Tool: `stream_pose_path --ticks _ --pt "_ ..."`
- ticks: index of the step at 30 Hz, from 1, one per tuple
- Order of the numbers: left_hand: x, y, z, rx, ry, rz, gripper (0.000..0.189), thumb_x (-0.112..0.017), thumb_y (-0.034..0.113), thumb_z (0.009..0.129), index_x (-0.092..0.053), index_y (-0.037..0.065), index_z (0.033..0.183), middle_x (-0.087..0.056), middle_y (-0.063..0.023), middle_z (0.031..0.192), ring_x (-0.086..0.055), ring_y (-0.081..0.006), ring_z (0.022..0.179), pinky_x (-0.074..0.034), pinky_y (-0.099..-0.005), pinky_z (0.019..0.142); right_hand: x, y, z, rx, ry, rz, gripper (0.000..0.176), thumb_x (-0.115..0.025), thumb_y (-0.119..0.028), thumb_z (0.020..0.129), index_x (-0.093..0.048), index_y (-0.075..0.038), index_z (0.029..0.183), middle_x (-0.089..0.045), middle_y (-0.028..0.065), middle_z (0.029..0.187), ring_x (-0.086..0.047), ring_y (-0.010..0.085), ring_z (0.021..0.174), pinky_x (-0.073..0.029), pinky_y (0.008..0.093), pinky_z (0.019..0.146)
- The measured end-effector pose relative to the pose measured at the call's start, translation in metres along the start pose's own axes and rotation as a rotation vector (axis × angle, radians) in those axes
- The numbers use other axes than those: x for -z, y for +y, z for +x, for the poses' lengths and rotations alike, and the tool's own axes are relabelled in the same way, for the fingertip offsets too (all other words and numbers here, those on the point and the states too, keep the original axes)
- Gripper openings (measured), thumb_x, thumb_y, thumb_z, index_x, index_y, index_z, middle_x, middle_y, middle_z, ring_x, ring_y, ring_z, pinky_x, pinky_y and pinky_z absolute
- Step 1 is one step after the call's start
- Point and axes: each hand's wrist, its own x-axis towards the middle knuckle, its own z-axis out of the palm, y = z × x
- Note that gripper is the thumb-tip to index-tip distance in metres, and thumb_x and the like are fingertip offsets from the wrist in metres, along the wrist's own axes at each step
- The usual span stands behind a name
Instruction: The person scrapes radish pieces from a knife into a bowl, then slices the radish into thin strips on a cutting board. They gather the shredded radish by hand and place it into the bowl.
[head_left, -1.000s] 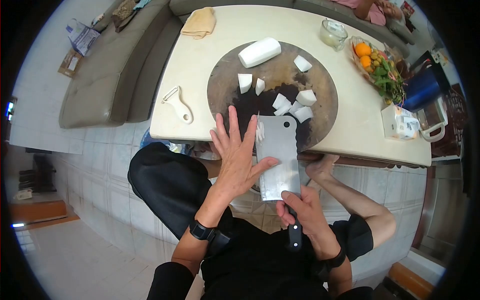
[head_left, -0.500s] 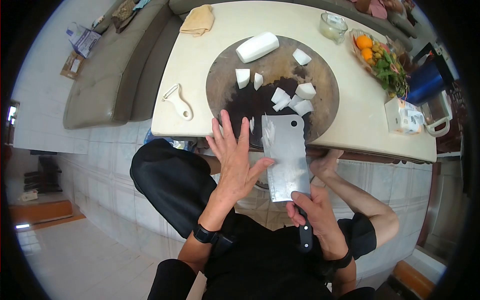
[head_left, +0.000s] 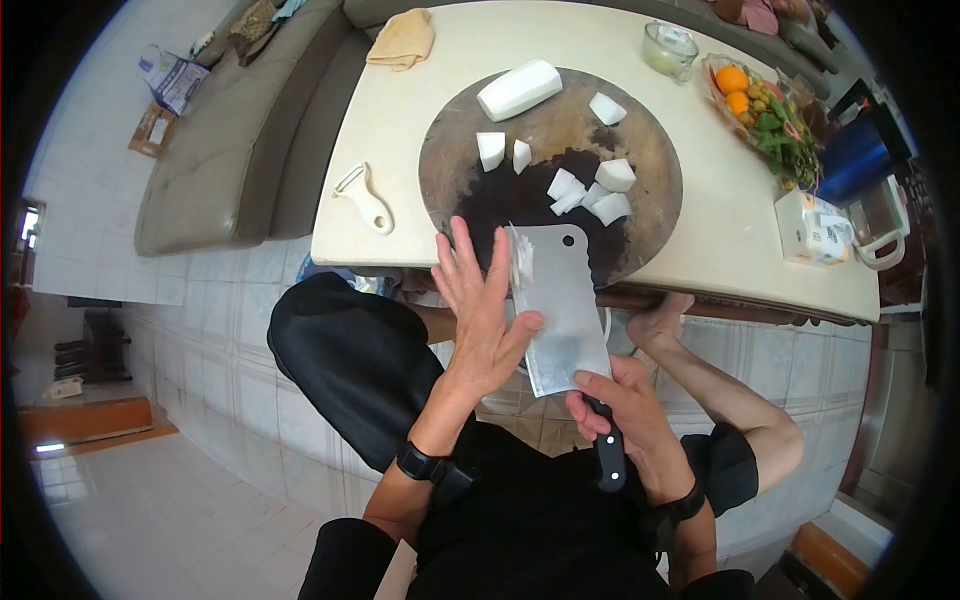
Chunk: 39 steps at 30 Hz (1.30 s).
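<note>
My right hand (head_left: 625,410) grips the black handle of a cleaver (head_left: 560,310), whose broad blade lies flat over the near edge of the round wooden chopping board (head_left: 455,130). Thin white shreds (head_left: 522,258) rest on the blade's left edge near its far end. Beside that edge is my left hand (head_left: 480,320), fingers stretched out and the thumb over the blade. Farther up the board are several cut white chunks (head_left: 615,176) and a long peeled white piece (head_left: 520,90), which looks like radish.
A white peeler (head_left: 364,198) lies left of the board. At the back are a folded yellow cloth (head_left: 400,40) and a glass bowl (head_left: 670,50). To the right stand a fruit basket (head_left: 735,95), a tissue pack (head_left: 812,230) and a blue container (head_left: 855,160). Another person sits beyond the table.
The cleaver has shifted left against my left hand's fingers. The shreds that lay on the board by the blade now appear gathered on its left edge.
</note>
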Motion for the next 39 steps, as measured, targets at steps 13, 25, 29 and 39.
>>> stream_pose_path --ticks 13,25,29,39 --pt "0.008 -0.001 0.0 0.093 0.041 -0.04 0.069 -0.042 0.054 0.098 -0.038 0.005 0.146 0.0 -0.0276 0.159 0.003 -0.0481 0.145 0.001 -0.0591 0.113 -0.004 -0.03 -0.011 -0.06 -0.035 -0.194 0.021 -0.055 -0.014 0.094 -0.059 0.002 0.083 -0.061 0.0071 0.066 -0.048 0.0075 0.044 -0.042 0.0241 0.044" --pt "0.011 0.007 0.015 0.255 0.107 -0.331 0.058 -0.034 0.046 0.103 -0.061 0.0 0.125 -0.01 -0.0337 0.155 -0.011 -0.0379 0.148 -0.014 -0.0412 0.116 0.001 -0.044 -0.014 -0.057 -0.014 -0.335 0.021 -0.054 -0.013 0.094 -0.06 0.002 0.08 -0.06 0.0064 0.065 -0.048 0.0069 0.045 -0.04 0.023 0.044" --pt "0.013 0.008 0.013 0.297 0.103 -0.321 0.07 -0.026 0.053 0.103 -0.059 -0.004 0.126 -0.022 -0.0218 0.156 -0.03 -0.0278 0.141 -0.018 -0.0357 0.115 0.004 -0.042 -0.012 -0.089 -0.036 -0.241 0.021 -0.055 -0.014 0.093 -0.06 0.002 0.08 -0.06 0.0067 0.064 -0.047 0.0063 0.044 -0.039 0.0225 0.044" --pt "0.023 0.036 -0.013 -0.078 0.173 -0.139 0.045 -0.052 0.039 0.097 -0.065 0.002 0.119 -0.024 -0.0269 0.153 -0.042 -0.0345 0.128 -0.035 -0.0416 0.103 0.037 -0.024 -0.062 -0.151 0.031 -0.065 0.015 -0.057 -0.009 0.09 -0.06 0.003 0.081 -0.058 0.0069 0.062 -0.043 0.0061 0.042 -0.036 0.0218 0.041"
